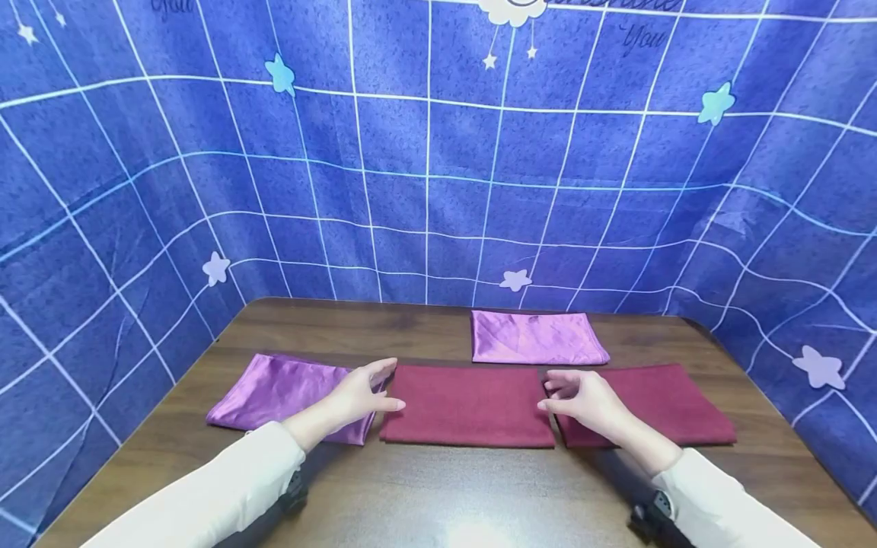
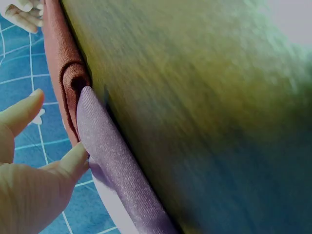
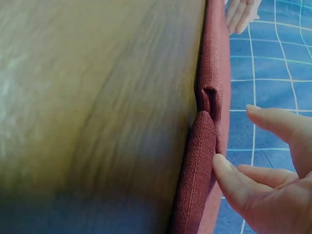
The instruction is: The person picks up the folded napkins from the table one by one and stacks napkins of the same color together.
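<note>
A folded dark red cloth (image 1: 473,403) lies flat in the middle of the table. My left hand (image 1: 358,396) is at its left edge, thumb and fingers spread apart, above the right end of a folded purple satin cloth (image 1: 294,390). At the opposite edge is my right hand (image 1: 588,399), over the left end of a second folded dark red cloth (image 1: 661,403). Both wrist views show fingertips close against the border between neighbouring cloths, the other digit raised in the air. Neither hand visibly grips fabric; exact contact is hard to tell.
Behind the red cloths, a folded lighter purple satin cloth (image 1: 537,339) lies near the back of the wooden table (image 1: 411,495). A blue curtain (image 1: 438,167) with white grid lines and stars hangs around the back and sides.
</note>
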Motion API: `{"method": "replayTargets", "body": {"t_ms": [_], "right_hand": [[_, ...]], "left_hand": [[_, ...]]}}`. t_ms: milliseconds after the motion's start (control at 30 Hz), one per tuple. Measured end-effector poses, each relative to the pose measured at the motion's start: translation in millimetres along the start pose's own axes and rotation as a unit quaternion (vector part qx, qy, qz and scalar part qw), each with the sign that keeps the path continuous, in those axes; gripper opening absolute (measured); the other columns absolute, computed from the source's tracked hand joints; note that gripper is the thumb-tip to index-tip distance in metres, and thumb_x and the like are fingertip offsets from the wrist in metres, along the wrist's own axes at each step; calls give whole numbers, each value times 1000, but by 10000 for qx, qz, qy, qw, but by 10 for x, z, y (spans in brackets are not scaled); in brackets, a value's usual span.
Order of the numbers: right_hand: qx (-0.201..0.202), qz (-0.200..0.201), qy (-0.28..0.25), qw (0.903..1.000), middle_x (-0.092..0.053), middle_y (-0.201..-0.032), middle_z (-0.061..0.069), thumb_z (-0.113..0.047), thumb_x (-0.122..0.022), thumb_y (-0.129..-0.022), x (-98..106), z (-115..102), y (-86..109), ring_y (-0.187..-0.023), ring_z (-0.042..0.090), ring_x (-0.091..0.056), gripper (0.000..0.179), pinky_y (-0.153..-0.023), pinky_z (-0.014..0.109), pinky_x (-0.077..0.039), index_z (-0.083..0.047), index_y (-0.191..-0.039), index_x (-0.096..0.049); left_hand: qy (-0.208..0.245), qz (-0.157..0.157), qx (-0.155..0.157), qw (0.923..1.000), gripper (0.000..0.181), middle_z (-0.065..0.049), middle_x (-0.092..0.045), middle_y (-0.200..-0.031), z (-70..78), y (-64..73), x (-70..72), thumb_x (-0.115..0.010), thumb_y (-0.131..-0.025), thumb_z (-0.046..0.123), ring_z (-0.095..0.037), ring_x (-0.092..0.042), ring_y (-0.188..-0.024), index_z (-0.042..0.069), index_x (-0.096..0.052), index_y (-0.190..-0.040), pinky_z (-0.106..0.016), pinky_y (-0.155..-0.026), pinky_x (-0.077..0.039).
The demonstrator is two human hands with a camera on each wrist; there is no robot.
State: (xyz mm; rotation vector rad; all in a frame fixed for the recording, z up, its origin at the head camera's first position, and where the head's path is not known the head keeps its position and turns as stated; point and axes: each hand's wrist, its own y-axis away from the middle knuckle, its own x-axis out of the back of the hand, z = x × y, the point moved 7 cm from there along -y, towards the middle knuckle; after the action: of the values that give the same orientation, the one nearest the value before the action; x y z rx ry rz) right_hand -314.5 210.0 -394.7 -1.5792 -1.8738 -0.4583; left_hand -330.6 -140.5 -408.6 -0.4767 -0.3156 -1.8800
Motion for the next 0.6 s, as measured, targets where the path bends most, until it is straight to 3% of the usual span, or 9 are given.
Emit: {"method": "replayTargets", "body": {"t_ms": [233,400,600], "right_hand": [[-317,-72,-247,9992,-72,-103,18,-17,-81,-76,-47,32,-7,-85,18,-70,58,-69,18,-54,12,-122,-59],[-535,-117,-391,9977,-71,-102,20,-13,-81,-75,-70,15,2,-92,24,-69,60,-71,20,-54,15,-122,-57],[-875,-196,-765,9930,-69,-107,25,-7,-80,-74,-123,2,-23,-97,26,-68,63,-79,32,-58,18,-125,-52]], "left_hand": [[-281,248,113,9992,84,-27,-37,-148,-13,8,-12,-81,-74,5,-41,-35,-138,-9,-34,-144,-49,-115,-28],[-476,404,102,9980,84,-29,-42,-144,-1,20,-52,-82,-70,1,-42,-39,-135,-9,-39,-141,-46,-106,-43],[-526,695,293,9958,79,-30,-52,-135,-24,27,-70,-82,-66,-7,-40,-59,-116,-5,-47,-137,-38,-91,-55]]}}
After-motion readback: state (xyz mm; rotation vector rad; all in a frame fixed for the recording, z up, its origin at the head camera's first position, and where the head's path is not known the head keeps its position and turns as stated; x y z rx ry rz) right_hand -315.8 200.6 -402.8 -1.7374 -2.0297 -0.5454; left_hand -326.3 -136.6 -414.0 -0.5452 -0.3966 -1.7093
